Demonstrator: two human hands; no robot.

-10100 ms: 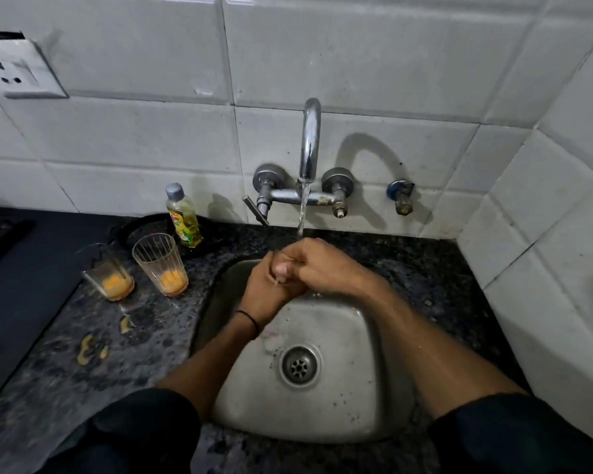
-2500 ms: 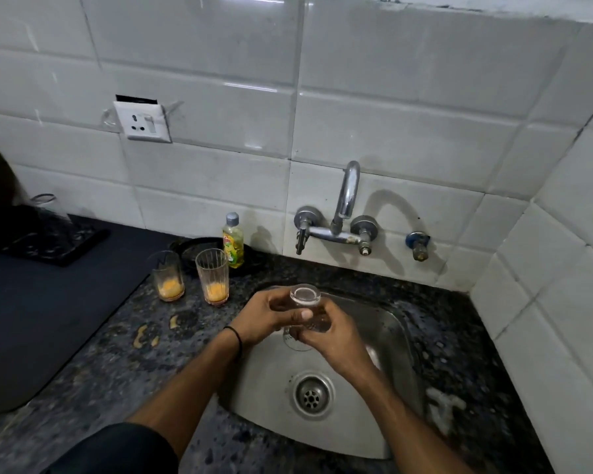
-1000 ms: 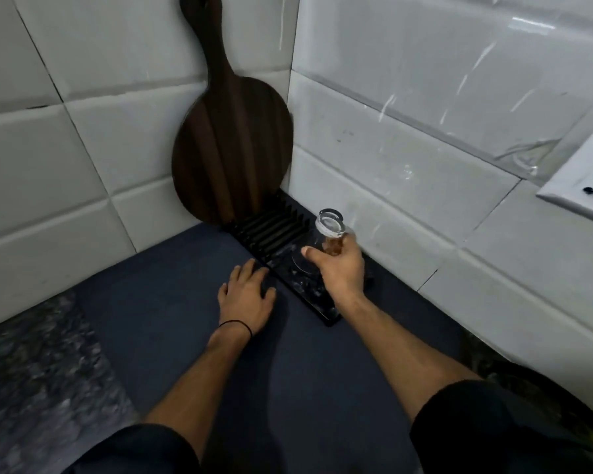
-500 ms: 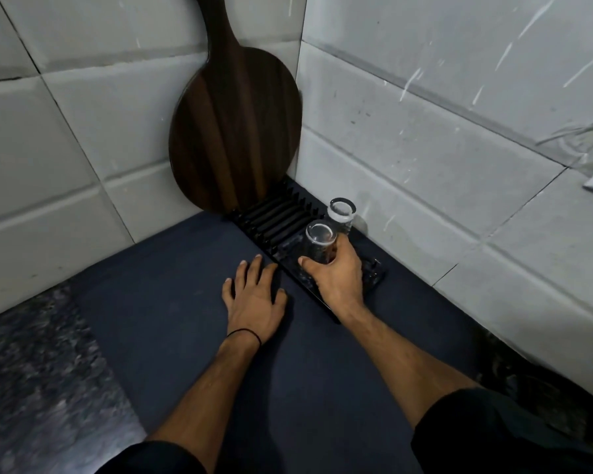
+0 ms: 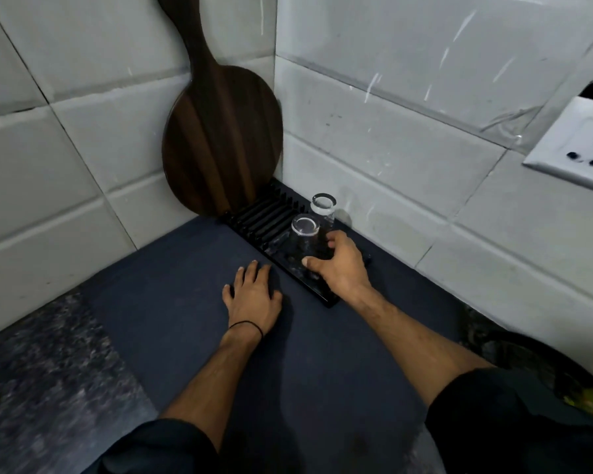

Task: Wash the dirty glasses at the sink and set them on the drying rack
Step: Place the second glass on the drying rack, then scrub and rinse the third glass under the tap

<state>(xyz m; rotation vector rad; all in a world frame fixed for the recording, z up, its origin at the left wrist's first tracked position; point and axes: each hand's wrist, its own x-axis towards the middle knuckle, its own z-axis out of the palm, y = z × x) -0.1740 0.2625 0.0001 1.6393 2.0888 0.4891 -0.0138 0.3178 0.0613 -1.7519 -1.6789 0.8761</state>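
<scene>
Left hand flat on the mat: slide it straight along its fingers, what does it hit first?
Most likely the near edge of the drying rack, just ahead of the left hand, beside the glass that the right hand grips. Depth is uncertain.

The left hand (image 5: 252, 297) is lying flat just beside the drying rack (image 5: 264, 217); the right hand (image 5: 343, 268) is poised over it, fingers curling round a glass (image 5: 303, 241).

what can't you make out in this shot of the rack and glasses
Head view only:
- Nearer glass: lower part covered by the right hand gripping it, so its seat on the rack is unseen.
- Farther glass: base hidden behind the nearer one.
- Cutting board: handle top cut off by the upper edge.
- Socket: cut by the right edge.
- Counter at left: blurred.
</scene>
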